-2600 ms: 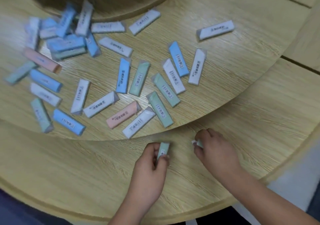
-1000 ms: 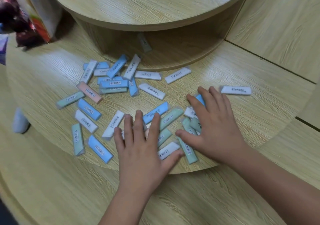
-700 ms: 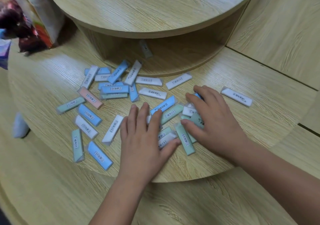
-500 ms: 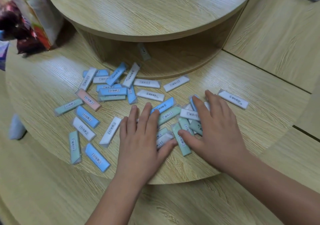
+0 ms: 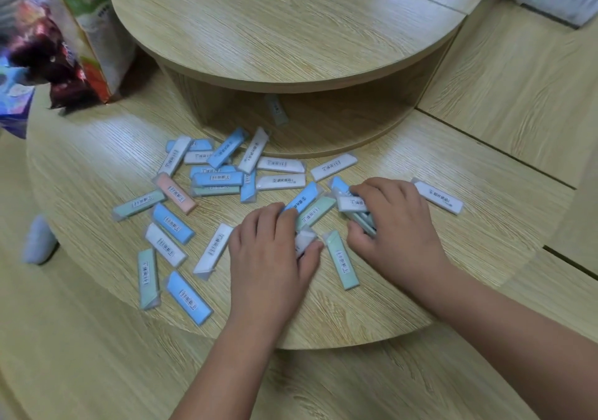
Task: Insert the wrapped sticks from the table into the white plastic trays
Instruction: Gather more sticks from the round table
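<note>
Fingers [image 5: 262, 222] amid roughly thirty wrapped sticks [image 5: 189, 297].

Wrapped sticks [image 5: 189, 298] — roughly twenty-eight

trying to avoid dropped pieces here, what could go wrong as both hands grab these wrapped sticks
1. The right hand pinches a loose bundle of sticks; one might slip out on lifting.
2. The mint stick lies between it and the left hand, which grips a white stick, and could get swept toward the edge of the middle tier.
3. The shadowed stick under the upper tier is easily overlooked.
</note>
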{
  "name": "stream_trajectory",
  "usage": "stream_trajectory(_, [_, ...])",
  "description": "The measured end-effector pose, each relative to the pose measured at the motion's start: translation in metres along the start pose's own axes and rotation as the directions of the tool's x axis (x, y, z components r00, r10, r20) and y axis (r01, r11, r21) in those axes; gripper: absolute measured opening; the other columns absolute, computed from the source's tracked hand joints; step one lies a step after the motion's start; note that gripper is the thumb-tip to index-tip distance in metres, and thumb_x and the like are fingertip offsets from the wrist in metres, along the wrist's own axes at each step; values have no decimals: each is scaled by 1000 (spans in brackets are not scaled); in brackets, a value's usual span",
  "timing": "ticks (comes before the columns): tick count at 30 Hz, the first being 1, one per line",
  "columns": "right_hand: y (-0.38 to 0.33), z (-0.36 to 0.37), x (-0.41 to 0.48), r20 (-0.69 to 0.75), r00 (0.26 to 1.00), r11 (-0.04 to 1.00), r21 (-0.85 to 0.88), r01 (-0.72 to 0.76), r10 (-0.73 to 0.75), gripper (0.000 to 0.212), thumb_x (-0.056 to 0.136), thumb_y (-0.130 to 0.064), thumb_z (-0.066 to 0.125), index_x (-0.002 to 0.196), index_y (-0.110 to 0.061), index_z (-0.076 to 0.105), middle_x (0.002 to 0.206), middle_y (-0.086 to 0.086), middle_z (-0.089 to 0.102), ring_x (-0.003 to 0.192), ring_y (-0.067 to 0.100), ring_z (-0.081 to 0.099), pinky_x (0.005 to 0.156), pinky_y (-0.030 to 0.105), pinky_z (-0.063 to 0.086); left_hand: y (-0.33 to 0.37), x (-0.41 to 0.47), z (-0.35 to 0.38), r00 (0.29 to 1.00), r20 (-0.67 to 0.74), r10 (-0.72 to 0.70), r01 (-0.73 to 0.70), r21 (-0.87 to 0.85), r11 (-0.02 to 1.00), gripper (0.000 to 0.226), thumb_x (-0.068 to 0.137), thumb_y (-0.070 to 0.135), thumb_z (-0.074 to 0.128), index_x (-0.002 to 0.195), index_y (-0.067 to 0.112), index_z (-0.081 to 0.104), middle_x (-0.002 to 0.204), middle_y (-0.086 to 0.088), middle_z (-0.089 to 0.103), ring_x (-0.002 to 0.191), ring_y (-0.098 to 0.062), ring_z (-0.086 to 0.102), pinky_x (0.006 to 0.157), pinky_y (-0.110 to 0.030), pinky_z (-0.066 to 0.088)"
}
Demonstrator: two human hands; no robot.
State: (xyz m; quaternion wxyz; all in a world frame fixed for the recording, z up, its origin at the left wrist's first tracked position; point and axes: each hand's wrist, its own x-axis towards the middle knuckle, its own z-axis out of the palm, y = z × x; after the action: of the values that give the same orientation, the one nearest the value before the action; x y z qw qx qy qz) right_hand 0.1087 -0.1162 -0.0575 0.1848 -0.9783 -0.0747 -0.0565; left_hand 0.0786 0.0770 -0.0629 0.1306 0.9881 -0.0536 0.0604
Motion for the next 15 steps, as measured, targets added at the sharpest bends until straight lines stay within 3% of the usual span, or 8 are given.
stream_trajectory(5, [1, -4, 11, 46, 999, 1000, -22, 18, -17, 39, 79, -30, 64, 117, -19, 64, 114, -3, 63, 105, 26, 52, 85, 47, 47, 1, 12, -1, 1000, -25, 17, -15, 90, 996, 50, 85, 58, 51, 112, 17, 58, 115, -2, 57, 101, -27, 50, 81, -41, 40])
stream_trajectory(11, [0, -5, 13, 68, 998, 998, -61, -2, 6, 52, 81, -32, 63, 131, -16, 58, 112, 3, 62, 104, 28, 52, 86, 47, 47, 10, 22, -1, 1000, -22, 21, -17, 144, 989, 56, 84, 46, 54, 128, 12, 58, 102, -7, 58, 91, -27, 52, 68, -41, 45])
stream_trajectory(15, [-4, -3, 18, 26, 998, 997, -53, -56, 58, 48, 77, -29, 67, 123, -13, 63, 104, 5, 63, 98, 30, 54, 82, 45, 47, 11, 26, 1, 999, -27, 39, -35, 141, 989, 39, 86, 40, 56, 112, 13, 64, 93, -6, 58, 84, -27, 54, 62, -39, 46])
